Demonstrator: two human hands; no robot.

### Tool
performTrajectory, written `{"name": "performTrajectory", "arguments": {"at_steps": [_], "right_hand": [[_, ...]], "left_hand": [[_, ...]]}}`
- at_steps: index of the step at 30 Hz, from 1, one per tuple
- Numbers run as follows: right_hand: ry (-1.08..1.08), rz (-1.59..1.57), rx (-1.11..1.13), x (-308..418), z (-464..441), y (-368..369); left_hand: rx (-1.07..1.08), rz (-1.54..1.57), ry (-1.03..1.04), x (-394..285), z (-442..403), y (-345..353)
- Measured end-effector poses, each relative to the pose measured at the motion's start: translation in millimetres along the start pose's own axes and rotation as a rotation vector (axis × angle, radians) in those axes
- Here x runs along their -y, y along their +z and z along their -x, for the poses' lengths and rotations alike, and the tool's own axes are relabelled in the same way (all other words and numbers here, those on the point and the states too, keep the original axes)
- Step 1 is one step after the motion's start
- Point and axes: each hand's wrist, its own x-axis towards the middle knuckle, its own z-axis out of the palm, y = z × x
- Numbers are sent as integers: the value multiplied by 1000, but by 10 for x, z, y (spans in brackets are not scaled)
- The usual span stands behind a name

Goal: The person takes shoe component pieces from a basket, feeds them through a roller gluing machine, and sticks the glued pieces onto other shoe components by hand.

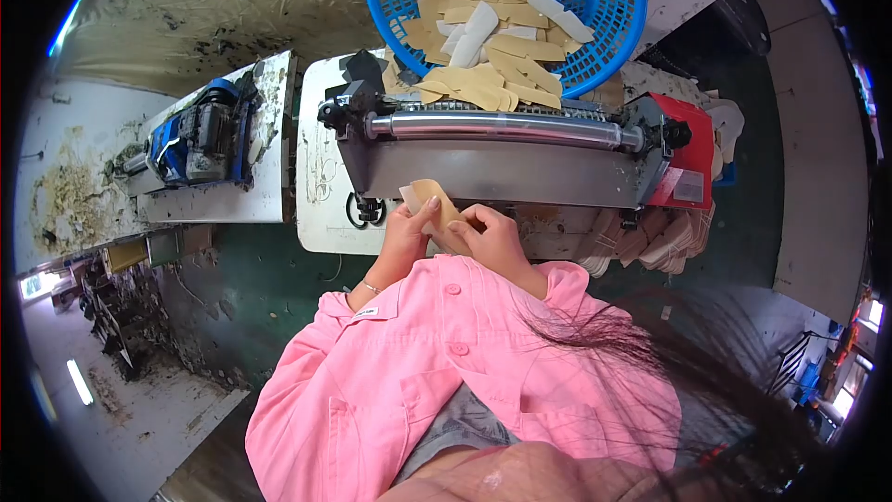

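A tan, curved flat piece (435, 208) with a white layer showing at its left edge is held between my two hands, close in front of my chest. My left hand (407, 231) grips its left side with the thumb on top. On its right side, my right hand (488, 234) pinches the edge between thumb and bent fingers. Just beyond the hands stands a machine with a shiny metal roller (506, 127) above a grey sloping plate (492, 170).
Behind the roller, a blue basket (635, 23) holds many tan and white pieces (520, 42). A red panel (688, 144) stands at the machine's right end. Stacked pieces (664, 240) lie below it. A blue motor (200, 139) sits to the left, and a black ring (351, 211) lies on the white tabletop (321, 149).
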Motion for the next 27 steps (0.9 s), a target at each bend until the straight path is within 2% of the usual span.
{"name": "performTrajectory", "arguments": {"at_steps": [2,5,8,9,11,15,18,19,22,25,27], "right_hand": [[148,-191,128,-103,-30,0],[136,-264,176,-143,-55,17],[45,-172,85,-75,-19,21],[51,-53,54,-75,-11,1],[67,-101,-46,-29,-41,-52],[47,-43,-185,-136,-193,-144],[179,29,18,-123,-336,-291],[169,-18,50,-186,-394,-280],[199,-150,85,-92,-473,-294],[171,-98,111,-21,-382,-184],[169,-147,157,-54,-358,-144]], "left_hand": [[-9,-40,19,29,-2,-46],[-76,-84,40,-49,55,60],[-135,-177,89,-43,3,114],[-130,-226,109,-27,-1,86],[-68,-292,140,41,-61,-47],[-53,-186,138,-182,105,114],[-14,-182,127,-287,82,62],[-61,-209,107,-301,86,50],[-130,-210,50,-296,89,61],[-76,18,21,-294,109,239],[-99,-99,7,-243,67,139]]}}
